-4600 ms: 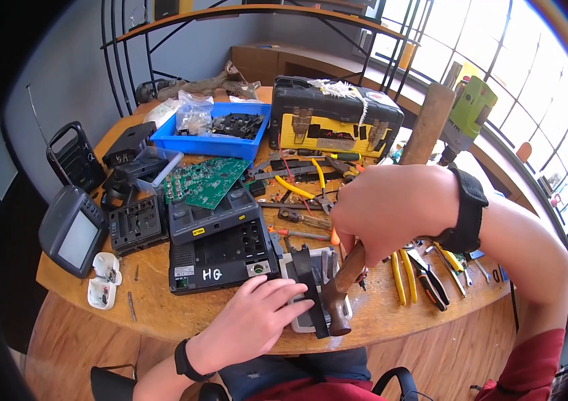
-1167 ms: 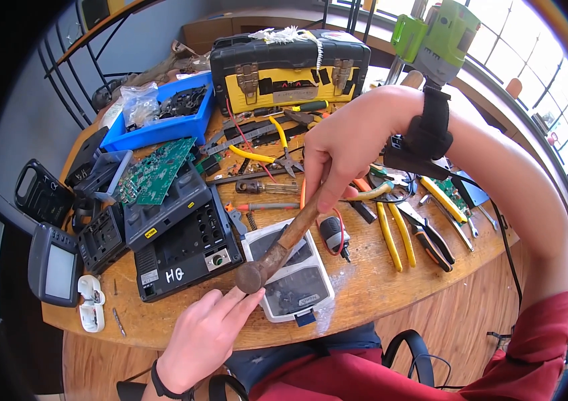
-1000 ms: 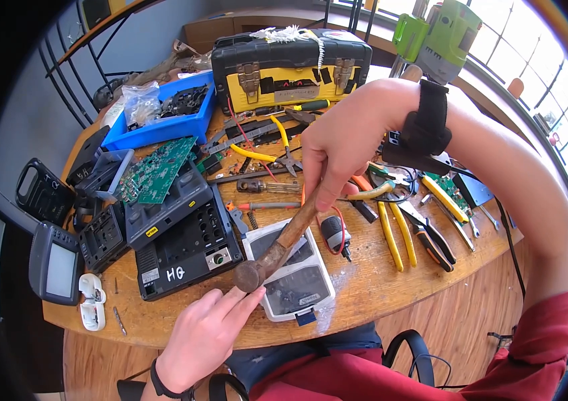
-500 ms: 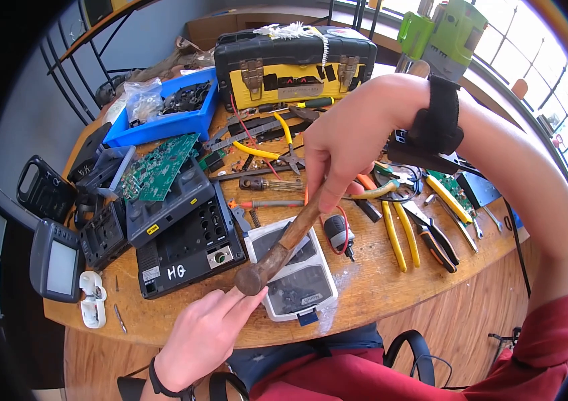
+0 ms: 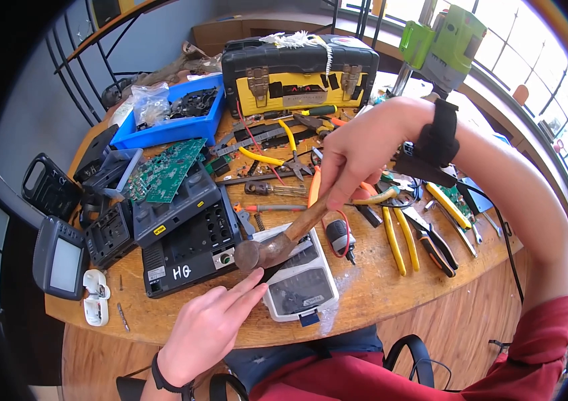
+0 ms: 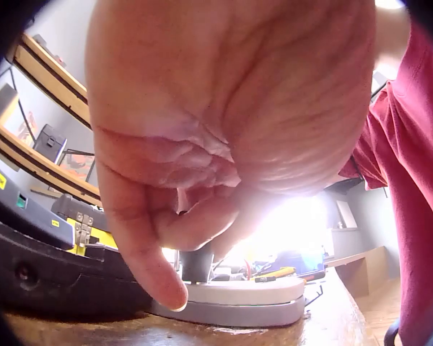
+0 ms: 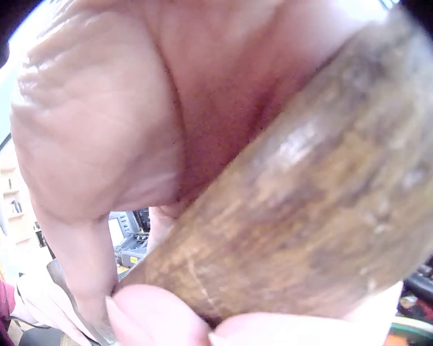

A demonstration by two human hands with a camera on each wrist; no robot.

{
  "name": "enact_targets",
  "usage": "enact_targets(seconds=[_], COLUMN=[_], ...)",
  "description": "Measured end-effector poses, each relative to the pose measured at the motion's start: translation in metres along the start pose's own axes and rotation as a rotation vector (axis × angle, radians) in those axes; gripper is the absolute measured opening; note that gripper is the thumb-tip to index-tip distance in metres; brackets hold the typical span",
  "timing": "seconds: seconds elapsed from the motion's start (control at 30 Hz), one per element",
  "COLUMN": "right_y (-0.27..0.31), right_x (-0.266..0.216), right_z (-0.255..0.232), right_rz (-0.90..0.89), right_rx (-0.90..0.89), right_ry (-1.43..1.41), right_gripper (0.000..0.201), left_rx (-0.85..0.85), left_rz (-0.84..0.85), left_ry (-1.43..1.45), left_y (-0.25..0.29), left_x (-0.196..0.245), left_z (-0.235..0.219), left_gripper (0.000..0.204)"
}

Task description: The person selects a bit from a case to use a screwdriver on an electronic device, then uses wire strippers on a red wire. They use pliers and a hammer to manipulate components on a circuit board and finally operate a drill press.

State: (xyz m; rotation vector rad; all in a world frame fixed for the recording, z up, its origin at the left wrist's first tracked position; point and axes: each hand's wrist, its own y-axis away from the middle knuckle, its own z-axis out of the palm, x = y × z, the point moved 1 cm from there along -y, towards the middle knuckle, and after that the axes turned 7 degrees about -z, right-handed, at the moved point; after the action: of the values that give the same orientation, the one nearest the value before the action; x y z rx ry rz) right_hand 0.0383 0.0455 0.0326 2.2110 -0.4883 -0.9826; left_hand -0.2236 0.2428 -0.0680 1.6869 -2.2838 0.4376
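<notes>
My right hand [image 5: 364, 154] grips the wooden handle of a hammer [image 5: 309, 217], and the handle fills much of the right wrist view. The metal head hangs over the left edge of a white-and-grey case [image 5: 300, 291], just above my left fingertips. Two fingers of my left hand [image 5: 207, 327] extend to a small black part [image 5: 270, 273] beside the hammer head; most of it is hidden. In the left wrist view, my left hand [image 6: 216, 115] has some fingers curled and one reaching down beside the case [image 6: 238, 303].
Black device [image 5: 187, 257], grey unit and green circuit board [image 5: 170, 167] lie left of the case. Pliers [image 5: 394, 240] and a small rotary tool [image 5: 339, 237] lie right. Behind stand a blue bin [image 5: 163, 137], a toolbox [image 5: 307, 97] and a green drill [image 5: 454, 43].
The hammer head has moved up, slightly away from my left fingertips, and more of the black part shows. Several seconds earlier, my left hand lay on a long black piece over the case.
</notes>
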Motion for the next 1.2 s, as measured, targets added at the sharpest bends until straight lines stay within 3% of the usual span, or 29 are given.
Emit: enact_targets(seconds=[0.2,0.33,0.47,0.53,0.83,0.97,1.1,1.2], right_y=[0.000,-0.002,0.002,0.007,0.008,0.007,0.011,0.009], right_x=[0.002,-0.001,0.003,0.000,-0.005,0.002,0.004,0.005], right_z=[0.004,-0.001,0.005,0.009,0.008,0.012,0.020,0.015], right_rz=[-0.067,0.027,-0.039,0.038,0.123,0.098,0.057,-0.031], right_rx=[-0.001,-0.032,-0.014,-0.126,-0.008,-0.030,0.048,-0.041], right_ry=[0.075,0.043,0.044,0.032,-0.103,-0.134,-0.084,0.004], right_gripper=[0.037,0.035,0.036,0.039,0.035,0.036,0.036,0.035], left_rx=[-0.001,-0.008,-0.007,-0.017,0.000,-0.029,-0.007,-0.038], left_rz=[-0.011,-0.031,0.000,0.032,0.055,-0.013,0.074,0.076], left_ry=[-0.034,0.016,0.008,0.022,0.002,0.032,0.021,0.029], left_y=[0.002,0.001,-0.001,-0.006,0.001,0.002,-0.005,-0.009], left_x=[0.000,-0.005,-0.009,-0.013,-0.005,0.002,-0.020,-0.024], left_z=[0.005,0.003,-0.001,-0.005,0.005,0.002,-0.001,-0.005], left_gripper=[0.058,0.058,0.058,0.057,0.063,0.056,0.055,0.050])
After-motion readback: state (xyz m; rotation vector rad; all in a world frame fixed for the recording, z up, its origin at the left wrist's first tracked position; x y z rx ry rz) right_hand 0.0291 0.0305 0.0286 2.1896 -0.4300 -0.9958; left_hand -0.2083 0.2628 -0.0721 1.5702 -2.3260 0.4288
